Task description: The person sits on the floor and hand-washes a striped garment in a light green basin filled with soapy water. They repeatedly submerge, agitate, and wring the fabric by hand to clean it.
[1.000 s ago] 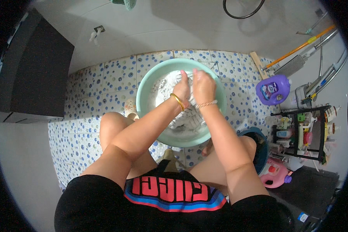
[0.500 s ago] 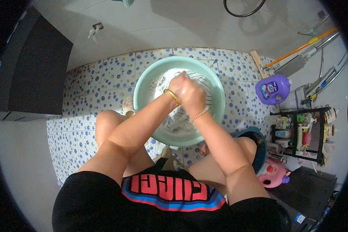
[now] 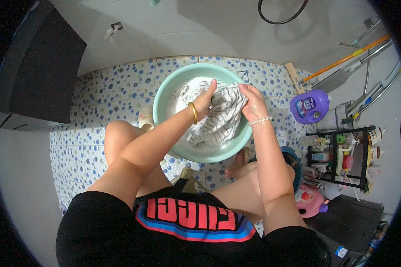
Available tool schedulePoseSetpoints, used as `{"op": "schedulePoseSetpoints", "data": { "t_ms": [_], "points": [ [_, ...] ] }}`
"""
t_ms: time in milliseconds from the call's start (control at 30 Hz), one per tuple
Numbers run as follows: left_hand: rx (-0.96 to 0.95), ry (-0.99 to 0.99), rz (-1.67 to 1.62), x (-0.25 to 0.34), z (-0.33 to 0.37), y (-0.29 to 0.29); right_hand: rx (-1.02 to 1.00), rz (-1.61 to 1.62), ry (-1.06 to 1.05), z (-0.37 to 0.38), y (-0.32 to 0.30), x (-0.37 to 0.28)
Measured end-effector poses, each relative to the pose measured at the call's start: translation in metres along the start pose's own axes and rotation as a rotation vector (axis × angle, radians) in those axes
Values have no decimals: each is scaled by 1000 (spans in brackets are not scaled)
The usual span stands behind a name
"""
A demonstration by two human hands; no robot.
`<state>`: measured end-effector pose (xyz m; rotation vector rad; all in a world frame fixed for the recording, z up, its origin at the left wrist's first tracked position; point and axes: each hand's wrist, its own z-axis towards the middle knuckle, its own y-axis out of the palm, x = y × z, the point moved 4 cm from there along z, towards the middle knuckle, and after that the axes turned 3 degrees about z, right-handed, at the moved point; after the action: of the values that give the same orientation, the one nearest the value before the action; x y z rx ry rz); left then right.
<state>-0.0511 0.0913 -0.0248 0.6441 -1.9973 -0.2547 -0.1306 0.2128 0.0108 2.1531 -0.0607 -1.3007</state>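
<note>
A white cloth with dark stripes lies bunched in a mint-green basin, partly lifted between my hands. Its lower folds rest in white suds at the basin's left. My left hand, with a gold bangle at the wrist, grips the cloth near the middle, thumb up. At the basin's right rim, my right hand pinches the cloth's upper right edge between thumb and fingers; a pale bracelet circles that wrist. What kind of garment or cloth it is cannot be made out.
A purple detergent bottle stands at the right, near a mop with an orange pole. A black rack holds several bottles. A blue bucket and a pink bottle are beside my right leg. A black cabinet is at the left.
My hands were pressed together over the basin, blurred by motion. Now they are apart, the right one moved to the right rim, with the striped cloth stretched between them.
</note>
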Motion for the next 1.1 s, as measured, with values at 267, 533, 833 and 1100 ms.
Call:
{"op": "schedulePoseSetpoints", "data": {
  "t_ms": [267, 533, 833, 1100],
  "points": [
    [-18, 428, 125, 37, -33, 16, -213, -131, -222, -32, 31, -17],
    [-3, 508, 57, 75, -55, -2, -121, -598, -678, -51, 44, -48],
    [-53, 564, 469, 102, -73, -5, -282, -851, -660, -48, 36, -64],
    [-152, 461, 42, 79, -48, -1, 56, -560, -822, -28, 30, -43]
  ]
}}
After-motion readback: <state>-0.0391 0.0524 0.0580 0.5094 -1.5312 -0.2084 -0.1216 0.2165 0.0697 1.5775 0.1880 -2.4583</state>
